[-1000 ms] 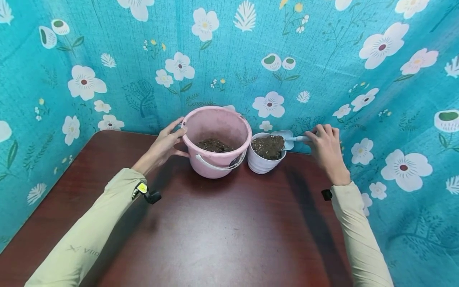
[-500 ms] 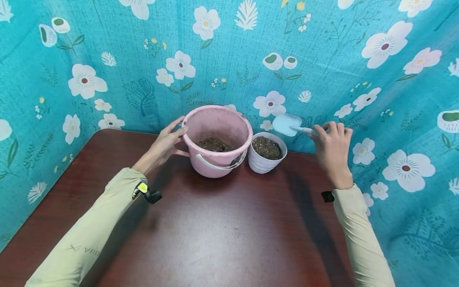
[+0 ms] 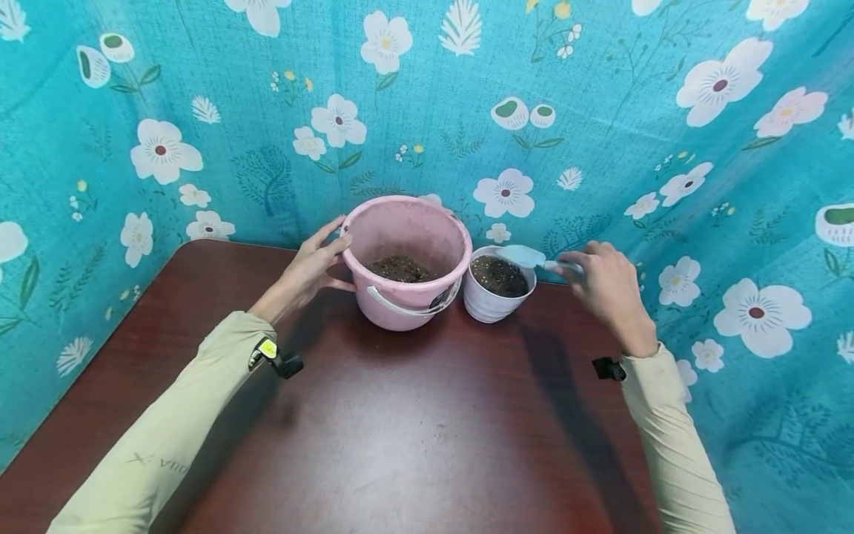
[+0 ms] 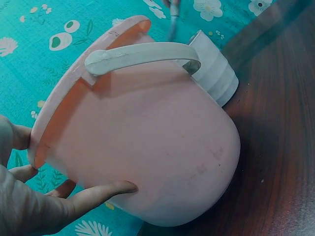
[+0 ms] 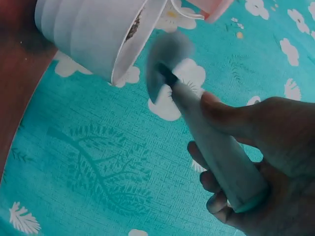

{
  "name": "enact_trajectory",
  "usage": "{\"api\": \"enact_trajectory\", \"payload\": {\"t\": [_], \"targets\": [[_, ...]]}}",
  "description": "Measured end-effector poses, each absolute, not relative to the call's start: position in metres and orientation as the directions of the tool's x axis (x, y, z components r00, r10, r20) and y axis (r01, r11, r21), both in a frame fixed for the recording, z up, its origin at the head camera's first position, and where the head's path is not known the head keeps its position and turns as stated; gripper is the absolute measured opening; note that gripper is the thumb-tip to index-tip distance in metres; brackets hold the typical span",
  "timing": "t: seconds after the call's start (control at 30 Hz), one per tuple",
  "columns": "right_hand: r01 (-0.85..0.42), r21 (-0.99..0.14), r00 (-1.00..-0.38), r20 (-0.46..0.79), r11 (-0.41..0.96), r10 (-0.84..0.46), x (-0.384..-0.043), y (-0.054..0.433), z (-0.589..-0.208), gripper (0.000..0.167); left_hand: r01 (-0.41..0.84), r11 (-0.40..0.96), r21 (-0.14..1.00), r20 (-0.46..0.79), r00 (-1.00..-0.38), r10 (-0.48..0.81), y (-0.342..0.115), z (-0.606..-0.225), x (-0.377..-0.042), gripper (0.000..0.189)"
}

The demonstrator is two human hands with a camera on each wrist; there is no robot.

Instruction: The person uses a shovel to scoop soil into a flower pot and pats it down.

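My left hand (image 3: pixel 308 261) holds a pink bucket (image 3: pixel 394 308) at its left side, fingers at the rim and thumb against the outer wall in the left wrist view. Dark soil (image 3: pixel 402 268) lies in the bucket's bottom. Beside it on the right stands a white ribbed pot (image 3: pixel 495 305), with soil (image 3: pixel 499 277) nearly up to the rim. My right hand (image 3: pixel 606 285) grips the handle of a light blue hand trowel (image 3: pixel 523 256). The trowel's blade overlaps the pot's back right rim in the head view; in the right wrist view the blade (image 5: pixel 170 54) is blurred.
Both vessels stand near the back edge of a dark reddish-brown table (image 3: pixel 400 445). Behind and to the sides hangs a turquoise flowered cloth (image 3: pixel 427 89). The bucket's white handle (image 4: pixel 142 53) hangs down along its front.
The trowel tipped its soil into the pot and came up with its blade bare. It has since lowered to the pot's rim. The left hand stays on the bucket.
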State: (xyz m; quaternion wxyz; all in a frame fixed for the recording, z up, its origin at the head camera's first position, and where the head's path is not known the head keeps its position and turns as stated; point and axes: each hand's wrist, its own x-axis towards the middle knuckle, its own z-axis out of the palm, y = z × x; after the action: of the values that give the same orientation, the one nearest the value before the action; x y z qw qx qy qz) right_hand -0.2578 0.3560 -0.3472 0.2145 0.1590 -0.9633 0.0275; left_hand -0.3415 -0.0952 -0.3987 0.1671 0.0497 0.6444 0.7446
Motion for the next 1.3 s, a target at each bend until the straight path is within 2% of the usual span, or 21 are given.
{"api": "enact_trajectory", "payload": {"t": [0.1,0.2,0.43,0.5,0.6,0.7,0.93,1.17,1.3], "targets": [[-0.298,-0.024,-0.919,0.280,0.954,-0.279,-0.258,0.352,-0.341,0.017,-0.183,-0.113,0.977,-0.140,-0.940,0.310,-0.096,-0.399,-0.342,0.069],[-0.307,-0.035,-0.937,0.183,0.951,-0.296,-0.258,0.350,-0.336,0.017,-0.179,-0.114,0.977,-0.136,-0.942,0.308,-0.096,-0.400,-0.342,0.068],[-0.328,0.027,-0.845,0.439,0.944,-0.306,-0.259,0.344,-0.341,0.014,-0.192,-0.100,0.976,-0.153,-0.940,0.306,-0.094,-0.401,-0.344,0.067],[-0.325,0.001,-0.856,0.425,0.946,-0.295,-0.262,0.342,-0.344,0.016,-0.182,-0.100,0.978,-0.145,-0.942,0.301,-0.093,-0.400,-0.344,0.067],[-0.313,-0.045,-0.910,0.302,0.949,-0.286,-0.265,0.342,-0.348,0.018,-0.170,-0.095,0.981,-0.134,-0.943,0.305,-0.093,-0.399,-0.344,0.067],[-0.306,-0.052,-0.929,0.233,0.951,-0.286,-0.265,0.343,-0.349,0.018,-0.179,-0.100,0.979,-0.140,-0.940,0.312,-0.093,-0.400,-0.343,0.068],[-0.313,-0.050,-0.883,0.382,0.948,-0.272,-0.267,0.337,-0.346,0.015,-0.183,-0.106,0.977,-0.144,-0.943,0.300,-0.098,-0.400,-0.342,0.068],[-0.319,-0.055,-0.922,0.248,0.946,-0.296,-0.269,0.335,-0.357,0.019,-0.166,-0.101,0.981,-0.128,-0.944,0.305,-0.096,-0.402,-0.341,0.068],[-0.327,-0.007,-0.899,0.309,0.945,-0.309,-0.261,0.338,-0.344,0.013,-0.162,-0.114,0.980,-0.120,-0.944,0.308,-0.096,-0.402,-0.341,0.068]]}}
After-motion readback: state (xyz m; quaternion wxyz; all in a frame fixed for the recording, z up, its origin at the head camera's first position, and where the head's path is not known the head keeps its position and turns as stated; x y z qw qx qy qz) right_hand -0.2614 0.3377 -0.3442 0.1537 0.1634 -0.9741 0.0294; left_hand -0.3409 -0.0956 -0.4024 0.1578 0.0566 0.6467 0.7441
